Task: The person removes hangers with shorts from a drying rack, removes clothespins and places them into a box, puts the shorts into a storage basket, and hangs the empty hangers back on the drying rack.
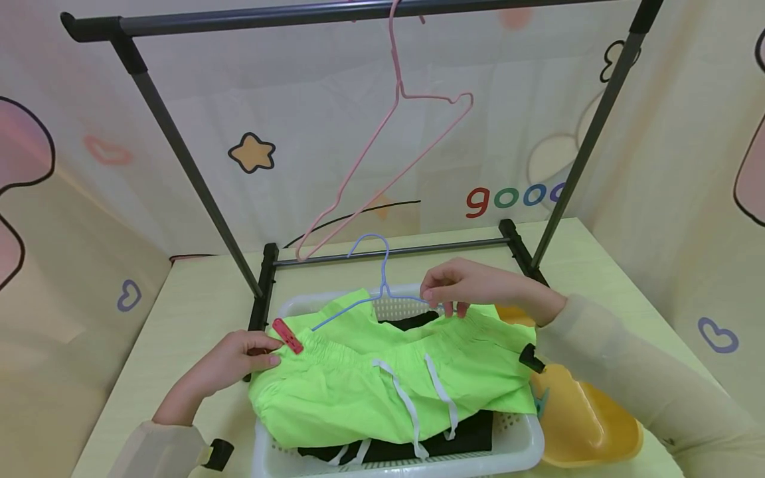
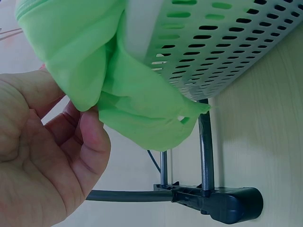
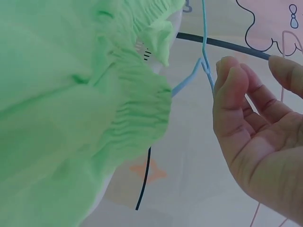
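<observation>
Bright green shorts with white drawstrings lie over a white basket. Inside the waistband sits part of a blue hanger, its hook upward. At the waistband's left end a red clothespin is clipped. My left hand pinches the green fabric beside that clothespin; the left wrist view shows thumb and fingers on the shorts. My right hand is at the hanger's right arm, above the waistband. In the right wrist view its thumb stands apart from the bent fingers, close beside the blue hanger.
A black rack spans the back, with a pink hanger on its top bar. Black cloth lies in the basket under the shorts. To the right, a yellow basin stands on the pale table.
</observation>
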Demonstrator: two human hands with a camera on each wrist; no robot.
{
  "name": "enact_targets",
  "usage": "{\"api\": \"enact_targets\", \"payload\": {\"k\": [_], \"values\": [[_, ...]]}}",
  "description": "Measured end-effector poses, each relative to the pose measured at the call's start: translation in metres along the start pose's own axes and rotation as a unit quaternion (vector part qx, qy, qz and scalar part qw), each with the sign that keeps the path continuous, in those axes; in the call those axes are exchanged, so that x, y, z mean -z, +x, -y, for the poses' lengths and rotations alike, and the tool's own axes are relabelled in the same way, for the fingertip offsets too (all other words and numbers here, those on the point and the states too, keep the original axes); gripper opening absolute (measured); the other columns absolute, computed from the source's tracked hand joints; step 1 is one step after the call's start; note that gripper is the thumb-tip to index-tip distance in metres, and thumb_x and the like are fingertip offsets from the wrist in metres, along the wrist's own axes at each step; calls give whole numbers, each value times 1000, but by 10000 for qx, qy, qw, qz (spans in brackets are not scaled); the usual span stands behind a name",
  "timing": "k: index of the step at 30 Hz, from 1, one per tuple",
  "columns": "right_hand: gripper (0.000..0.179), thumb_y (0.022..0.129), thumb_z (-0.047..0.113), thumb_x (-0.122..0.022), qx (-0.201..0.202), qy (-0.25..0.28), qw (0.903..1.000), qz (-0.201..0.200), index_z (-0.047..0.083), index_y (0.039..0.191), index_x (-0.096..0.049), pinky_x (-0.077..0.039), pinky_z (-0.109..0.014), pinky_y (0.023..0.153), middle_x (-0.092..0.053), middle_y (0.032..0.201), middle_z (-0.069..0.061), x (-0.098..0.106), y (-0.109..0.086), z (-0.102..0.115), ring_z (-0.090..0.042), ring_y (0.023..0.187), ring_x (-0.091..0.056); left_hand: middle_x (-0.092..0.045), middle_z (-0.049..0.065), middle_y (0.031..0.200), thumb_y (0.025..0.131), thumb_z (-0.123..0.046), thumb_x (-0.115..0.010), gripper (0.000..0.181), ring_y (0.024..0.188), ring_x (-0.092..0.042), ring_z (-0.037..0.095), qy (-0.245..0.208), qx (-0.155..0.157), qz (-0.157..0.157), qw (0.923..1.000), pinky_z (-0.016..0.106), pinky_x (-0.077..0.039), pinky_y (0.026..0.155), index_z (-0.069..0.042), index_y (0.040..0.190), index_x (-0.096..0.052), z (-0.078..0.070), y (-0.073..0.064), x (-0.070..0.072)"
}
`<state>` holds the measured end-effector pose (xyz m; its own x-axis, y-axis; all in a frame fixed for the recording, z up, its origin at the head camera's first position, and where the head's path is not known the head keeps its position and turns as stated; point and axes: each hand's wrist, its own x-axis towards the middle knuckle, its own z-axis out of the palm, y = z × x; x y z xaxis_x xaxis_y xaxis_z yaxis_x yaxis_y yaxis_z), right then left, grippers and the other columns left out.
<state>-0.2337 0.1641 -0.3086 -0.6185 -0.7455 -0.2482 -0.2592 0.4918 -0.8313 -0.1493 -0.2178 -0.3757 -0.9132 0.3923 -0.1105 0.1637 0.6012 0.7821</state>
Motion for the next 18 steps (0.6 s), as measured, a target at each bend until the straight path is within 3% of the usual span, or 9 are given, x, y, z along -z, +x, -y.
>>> {"api": "enact_targets", "payload": {"k": [4, 11, 18], "values": [[19, 91, 26, -49, 36, -70, 10000, 37, 9, 92, -57, -48, -30, 57, -55, 78, -3, -4, 5, 6, -24, 68, -55, -62, 11, 91, 82, -18, -62, 30, 74, -49, -1, 15, -19, -5, 10000, 20, -44, 65, 3, 103, -62, 1, 0, 0], [15, 91, 21, -49, 136, -31, 9999, 96, 8, 91, -57, -48, -32, 57, -54, 78, -1, -10, 13, 14, -32, 70, -54, -62, 13, 94, 82, -18, -61, 33, 74, -49, -1, -63, 14, 30, 10000, 20, -44, 65, 5, 106, -61, -1, 0, 1], [13, 90, 19, -49, 204, -59, 9997, 137, 9, 93, -57, -47, -32, 56, -55, 79, -2, -16, 22, 20, -19, 64, -54, -62, 13, 94, 82, -17, -61, 33, 74, -49, -1, -35, 2, 24, 10000, 20, -44, 65, 5, 106, -61, -1, 0, 1]]}}
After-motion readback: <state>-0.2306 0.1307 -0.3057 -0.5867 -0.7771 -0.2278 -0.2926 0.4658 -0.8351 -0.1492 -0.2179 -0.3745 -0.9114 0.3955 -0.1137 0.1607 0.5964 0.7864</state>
